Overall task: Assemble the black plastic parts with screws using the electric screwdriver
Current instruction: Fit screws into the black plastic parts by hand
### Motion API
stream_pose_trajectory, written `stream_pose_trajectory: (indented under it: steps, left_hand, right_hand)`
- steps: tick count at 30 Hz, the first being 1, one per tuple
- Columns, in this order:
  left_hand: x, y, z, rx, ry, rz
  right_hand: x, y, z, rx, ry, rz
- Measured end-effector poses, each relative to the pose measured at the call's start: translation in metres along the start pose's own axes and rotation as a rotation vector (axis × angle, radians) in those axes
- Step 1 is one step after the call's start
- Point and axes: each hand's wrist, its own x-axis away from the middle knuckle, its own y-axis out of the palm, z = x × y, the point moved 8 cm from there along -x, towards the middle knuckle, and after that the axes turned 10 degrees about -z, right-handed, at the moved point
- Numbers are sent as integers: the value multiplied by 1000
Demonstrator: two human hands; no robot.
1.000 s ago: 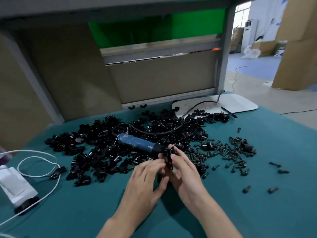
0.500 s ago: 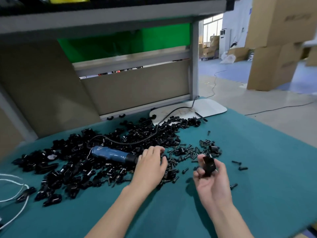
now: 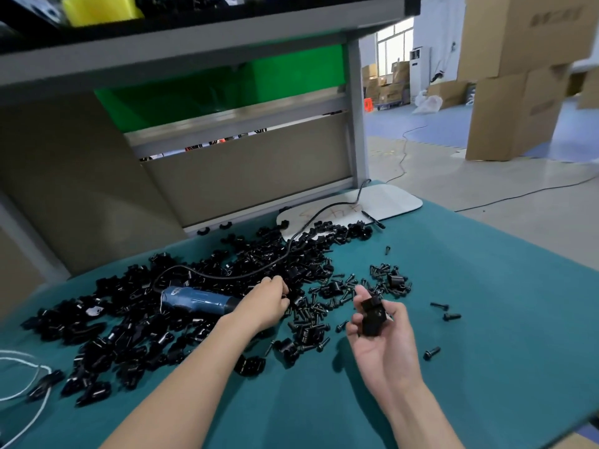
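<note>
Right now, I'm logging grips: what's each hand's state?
Left hand: fingertips buried in the parts pile; cannot tell.
Right hand: holding a black part.

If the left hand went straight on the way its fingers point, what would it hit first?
Most likely the pile of black plastic parts right in front of the left hand; the black cord lies across it just beyond. Depth is unclear.
</note>
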Motion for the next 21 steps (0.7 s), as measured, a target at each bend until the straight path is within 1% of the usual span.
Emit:
stream_pose_trajectory:
  steps: [2, 4, 5, 7, 9, 13, 17, 19, 21]
  left_hand:
    - [4, -5, -2, 64, 31, 61]
    - [13, -17, -2, 189, 85, 183]
    - [18, -23, -3, 297, 112, 235]
    - [32, -29, -7, 593, 157, 285]
    - [46, -21, -7, 895, 210, 265]
    - [76, 14, 0, 1298, 303, 249]
    - [92, 56, -1, 1855, 311, 226]
    - [96, 67, -2, 2018, 289, 206]
    - [99, 68, -3, 2058, 281, 200]
  right_hand:
    - [-1, 0, 2, 39, 11, 21]
    - [-2, -2, 5, 130, 31, 49]
    - [-2, -3, 6, 189, 38, 58]
    - [-2, -1, 10, 283, 46, 54]
    - [-1, 7, 15, 341, 59, 14]
    - [2, 19, 24, 401, 101, -80]
    - [5, 21, 31, 428, 143, -131]
    - [6, 21, 32, 461, 159, -161]
    - [7, 23, 35, 509, 175, -205]
